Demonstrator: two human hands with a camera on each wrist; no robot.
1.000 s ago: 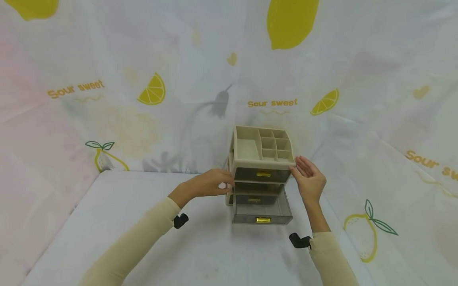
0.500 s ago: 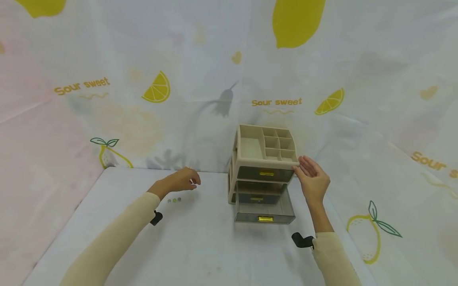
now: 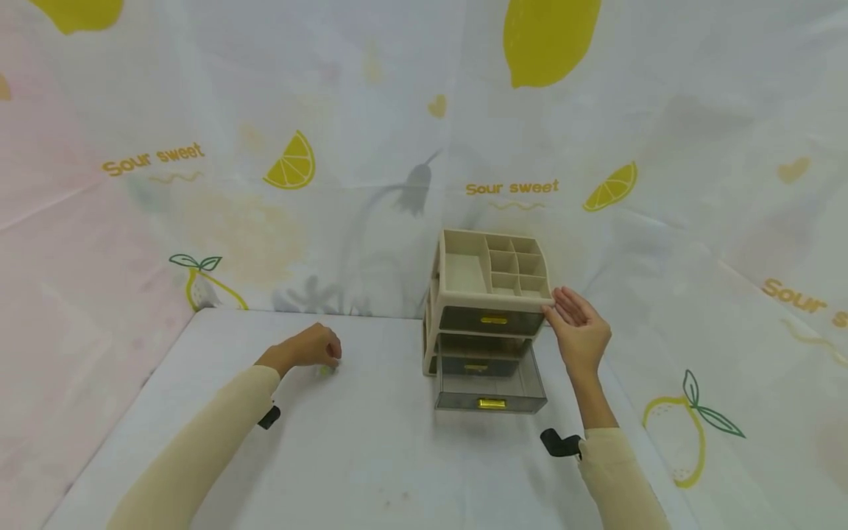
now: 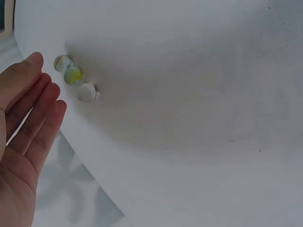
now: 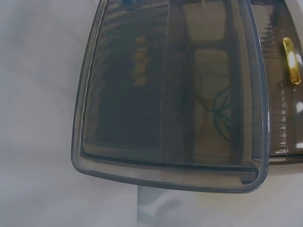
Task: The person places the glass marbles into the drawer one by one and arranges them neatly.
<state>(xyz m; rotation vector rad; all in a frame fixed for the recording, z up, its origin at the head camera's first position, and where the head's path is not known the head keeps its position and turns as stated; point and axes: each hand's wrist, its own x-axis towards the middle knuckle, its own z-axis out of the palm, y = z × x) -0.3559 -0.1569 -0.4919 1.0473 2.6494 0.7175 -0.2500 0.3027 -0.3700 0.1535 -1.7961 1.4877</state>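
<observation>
Beside close-set, empty fingers (image 4: 46, 132) of the left hand (image 3: 308, 347), three marbles (image 4: 73, 75) are left out, one drawer (image 3: 457, 403) opened, the organizer (image 3: 493, 300) touched by the straight-fingered right hand (image 3: 579, 335).

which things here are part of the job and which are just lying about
Likely part of the job:
three marbles, by the left hand
beige drawer organizer, touched by the right hand
its pulled-out drawer

Just surroundings:
lemon-print backdrop
white tabletop
</observation>
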